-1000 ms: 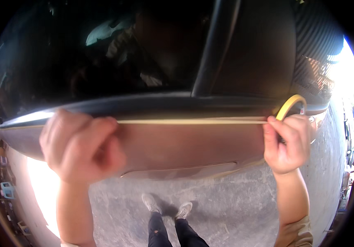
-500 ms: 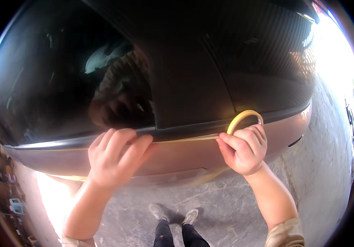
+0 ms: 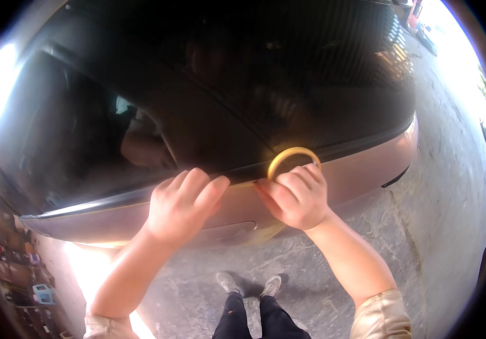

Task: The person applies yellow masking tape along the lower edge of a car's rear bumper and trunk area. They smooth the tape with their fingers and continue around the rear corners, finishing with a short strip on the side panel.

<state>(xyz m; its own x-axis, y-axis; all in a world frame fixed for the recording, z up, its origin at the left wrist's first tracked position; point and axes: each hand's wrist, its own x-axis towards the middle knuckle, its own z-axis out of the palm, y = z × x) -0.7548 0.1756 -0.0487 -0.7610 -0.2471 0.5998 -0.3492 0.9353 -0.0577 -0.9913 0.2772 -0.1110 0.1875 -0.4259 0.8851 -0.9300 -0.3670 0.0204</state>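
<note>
A concrete floor (image 3: 441,226) spreads beneath a car's pinkish-brown panel (image 3: 361,175). The right hand (image 3: 299,196) grips a yellow tape roll (image 3: 294,151), its ring rising above the knuckles; a tape strip (image 3: 244,184) reaches toward the left hand (image 3: 179,204), whose fingers bend at the panel's upper edge, their hold unclear. Above run dark trim (image 3: 361,144) and glossy glass (image 3: 56,152); a blue stool (image 3: 43,294) stands far left

Window glass (image 3: 76,141) looks glossy, the brown panel (image 3: 237,206) smooth, the floor (image 3: 316,282) rough.

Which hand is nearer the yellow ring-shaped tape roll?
The right hand: it holds the yellow ring-shaped tape roll. The left hand is apart from the roll, to its left.
</note>
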